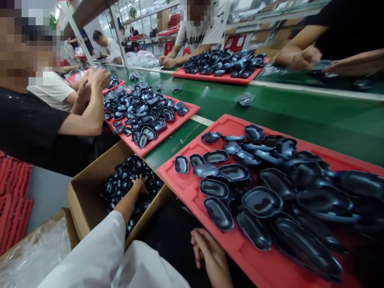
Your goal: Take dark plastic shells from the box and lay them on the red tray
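My left hand reaches down into a cardboard box. Its fingers are spread over a heap of dark blue glossy plastic shells, touching the top ones. None is visibly gripped. In front of my lap, just below the edge of the near red tray, hangs my right hand; its fingers are loosely bent and apart, with nothing seen in them. Oval, hollow shells of the same dark blue kind lie piled on that tray, most with the open side up.
A second red tray of shells stands beyond the box, a third across the green conveyor belt. A bagged piece lies on the belt. Co-workers sit left and opposite. Clear plastic bags fill a carton lower left.
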{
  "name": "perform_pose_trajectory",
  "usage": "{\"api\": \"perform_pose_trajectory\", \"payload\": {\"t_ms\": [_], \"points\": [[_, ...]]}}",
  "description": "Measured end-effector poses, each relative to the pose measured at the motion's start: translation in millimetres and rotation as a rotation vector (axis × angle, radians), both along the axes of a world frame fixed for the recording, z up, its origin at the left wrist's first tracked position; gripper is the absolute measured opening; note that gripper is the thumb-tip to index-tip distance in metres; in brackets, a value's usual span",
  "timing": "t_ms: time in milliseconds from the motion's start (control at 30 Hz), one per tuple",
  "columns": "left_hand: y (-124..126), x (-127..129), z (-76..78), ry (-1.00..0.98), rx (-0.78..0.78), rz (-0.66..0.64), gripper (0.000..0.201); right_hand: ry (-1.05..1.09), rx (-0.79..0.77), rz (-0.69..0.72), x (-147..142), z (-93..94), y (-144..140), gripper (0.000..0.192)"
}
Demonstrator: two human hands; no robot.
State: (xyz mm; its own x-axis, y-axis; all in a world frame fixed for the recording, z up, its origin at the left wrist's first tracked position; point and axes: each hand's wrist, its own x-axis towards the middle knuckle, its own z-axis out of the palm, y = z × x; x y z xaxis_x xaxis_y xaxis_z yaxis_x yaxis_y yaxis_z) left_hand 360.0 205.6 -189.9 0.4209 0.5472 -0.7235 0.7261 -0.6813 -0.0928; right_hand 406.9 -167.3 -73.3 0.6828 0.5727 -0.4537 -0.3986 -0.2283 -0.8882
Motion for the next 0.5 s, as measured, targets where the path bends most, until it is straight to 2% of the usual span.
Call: {"api": "perform_pose_trajectory", "payload": {"t_ms": [133,300,400,500], "points": [[-5,3,-1.7,0.01,0.043,-0.017,0.13,-0.003,-0.014,-0.003,2,-5.9,-3,0.066],[-20,-11,1.9,-0.006,0.053,-0.066,0.115,-0.016,0.024,-0.004,1,-3.7,-1,0.061],[-25,-21,0.4,-0.029,0.046,-0.073,0.118,-0.009,0.035,-0.017,1,0.4,0,0.062],[-22,-21,-5.8,-0.038,0.018,-0.047,0.121,-0.005,0.028,-0.019,0,3.7,0,0.064]]}}
